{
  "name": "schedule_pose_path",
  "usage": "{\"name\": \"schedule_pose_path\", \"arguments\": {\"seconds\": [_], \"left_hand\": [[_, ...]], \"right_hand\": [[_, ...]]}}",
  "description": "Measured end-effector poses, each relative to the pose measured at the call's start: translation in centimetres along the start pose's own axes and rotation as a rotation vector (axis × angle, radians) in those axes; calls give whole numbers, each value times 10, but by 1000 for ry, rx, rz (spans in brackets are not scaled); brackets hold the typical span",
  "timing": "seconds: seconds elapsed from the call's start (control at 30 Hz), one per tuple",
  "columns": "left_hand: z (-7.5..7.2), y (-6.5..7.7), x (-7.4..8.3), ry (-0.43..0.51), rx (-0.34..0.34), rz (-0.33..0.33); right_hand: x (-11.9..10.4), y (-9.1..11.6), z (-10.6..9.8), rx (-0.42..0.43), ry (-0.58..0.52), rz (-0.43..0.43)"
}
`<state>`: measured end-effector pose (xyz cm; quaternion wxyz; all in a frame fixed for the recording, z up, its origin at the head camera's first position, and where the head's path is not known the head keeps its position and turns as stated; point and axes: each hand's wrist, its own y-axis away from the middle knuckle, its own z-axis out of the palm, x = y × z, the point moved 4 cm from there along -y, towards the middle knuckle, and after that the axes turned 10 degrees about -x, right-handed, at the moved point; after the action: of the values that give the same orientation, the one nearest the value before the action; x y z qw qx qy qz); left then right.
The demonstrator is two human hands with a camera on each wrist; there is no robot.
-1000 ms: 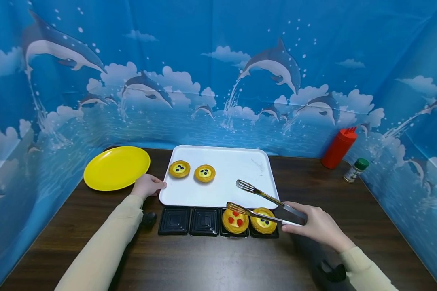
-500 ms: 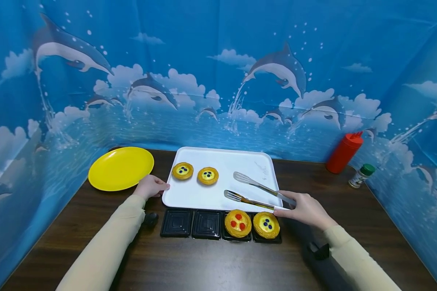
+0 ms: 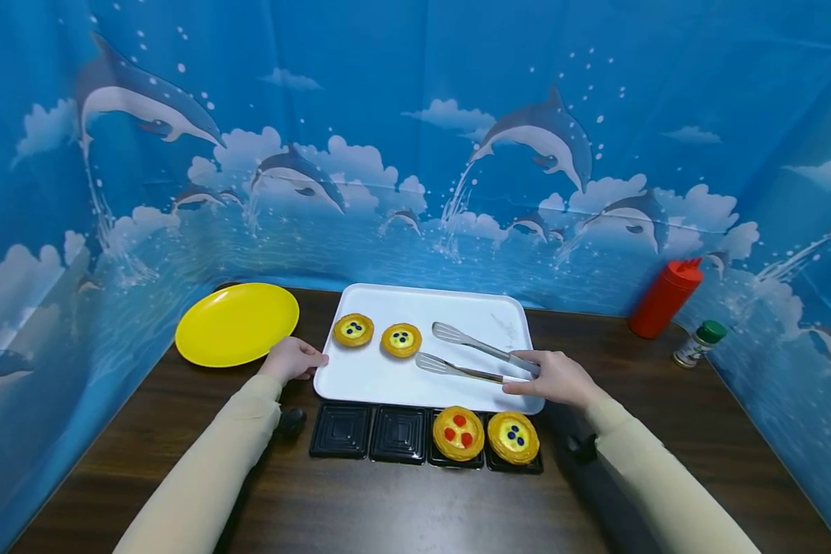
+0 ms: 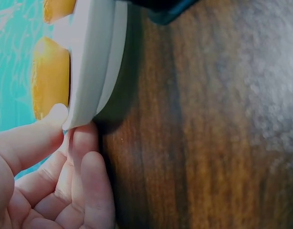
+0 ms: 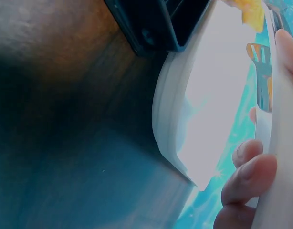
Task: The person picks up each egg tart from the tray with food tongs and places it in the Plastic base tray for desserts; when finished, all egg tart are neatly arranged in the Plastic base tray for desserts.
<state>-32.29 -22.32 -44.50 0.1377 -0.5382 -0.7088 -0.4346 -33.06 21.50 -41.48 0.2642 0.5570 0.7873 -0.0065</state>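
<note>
My left hand pinches the left edge of a white tray between thumb and fingers; the left wrist view shows the thumb on top of the rim. Two small tarts with dark blue dots, the left tart and the right tart, sit on the tray's left part. My right hand holds metal tongs, arms spread, over the tray's right half. Their tips point at the right tart, apart from it; in the right wrist view part of the tongs shows beside my fingers.
Black square containers line the tray's front; the right two hold a red-dotted tart and a blue-dotted tart. A yellow plate stands left. A red squeeze bottle and a green-capped shaker stand right.
My right hand has carried the spread tongs from above the front tarts back over the tray, towards the right tart on it. The left hand stays on the tray's edge. The head view has shifted slightly.
</note>
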Motion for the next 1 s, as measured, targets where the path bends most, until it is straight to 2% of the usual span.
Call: {"name": "schedule_pose_path", "arguments": {"seconds": [0.37,0.6,1.0], "left_hand": [[0,-4,-2,-2,0,-11],[-2,-4,-3,-2,-1,-16],[-2,-4,-2,2,1,-33]], "right_hand": [[-8,-24,1,-60,25,-7],[-19,-34,0,-118,-19,-4],[-32,-48,1,-129,-26,4]]}}
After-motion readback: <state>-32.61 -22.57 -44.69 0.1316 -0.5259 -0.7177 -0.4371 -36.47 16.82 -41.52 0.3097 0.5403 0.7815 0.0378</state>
